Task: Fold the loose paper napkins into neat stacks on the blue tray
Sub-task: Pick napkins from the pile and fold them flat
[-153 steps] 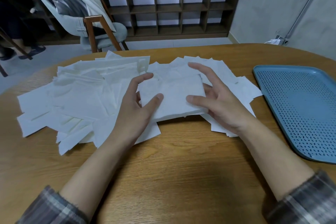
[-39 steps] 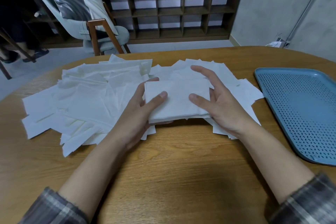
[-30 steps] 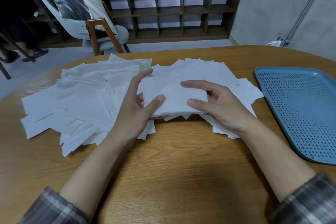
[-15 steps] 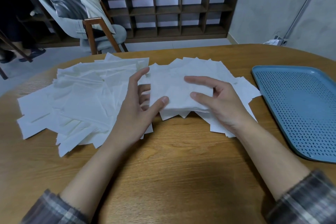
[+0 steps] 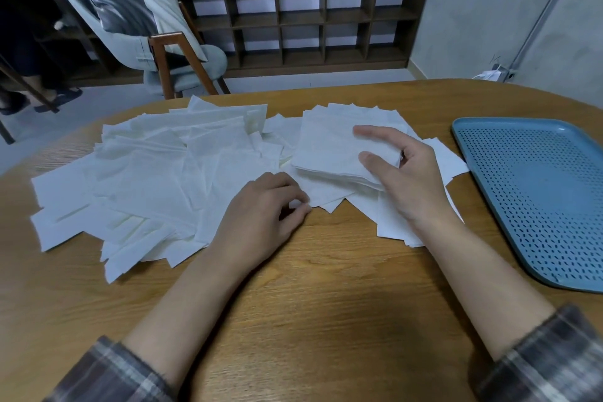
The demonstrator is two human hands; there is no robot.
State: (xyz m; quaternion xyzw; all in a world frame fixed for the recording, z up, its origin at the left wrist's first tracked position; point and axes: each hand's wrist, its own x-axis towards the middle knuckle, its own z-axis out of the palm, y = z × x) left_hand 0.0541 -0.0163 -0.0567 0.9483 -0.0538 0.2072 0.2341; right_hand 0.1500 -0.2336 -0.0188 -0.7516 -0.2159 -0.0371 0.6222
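On the left half of the wooden counter (image 5: 326, 287), a wide, untidy spread of loose napkins (image 5: 146, 173), white, overlapping at all angles, reaching from near the left edge to the middle. At the spread's near right edge, the left hand (image 5: 261, 209), palm down, knuckles up, fingers curled in tight. Pinched between thumb and forefinger, the near corner of a flat napkin (image 5: 323, 196) lying on the counter and running under the stack. Left forearm bare, angled up from the lower left, plaid sleeve (image 5: 107, 372) pushed back towards the elbow.

Just right of the left hand and a little farther off, a squared stack (image 5: 329, 150) of napkins, several sheets thick, layered near edge in view, set over more scattered sheets. Raised clear of those sheets or resting on them: cannot tell. At the stack's right side, the right hand (image 5: 404, 179), half closed round it: thumb pressed on top by the near right corner, forefinger stretched across the top farther back, remaining fingers curled at the right edge, mostly hidden. Right forearm bare too, slanting in from the lower right, plaid cuff (image 5: 548, 359) at the frame's corner.

Well to the right, apart from both hands and from every napkin, the blue tray (image 5: 535, 196), flat on the counter, perforated floor in plain view.
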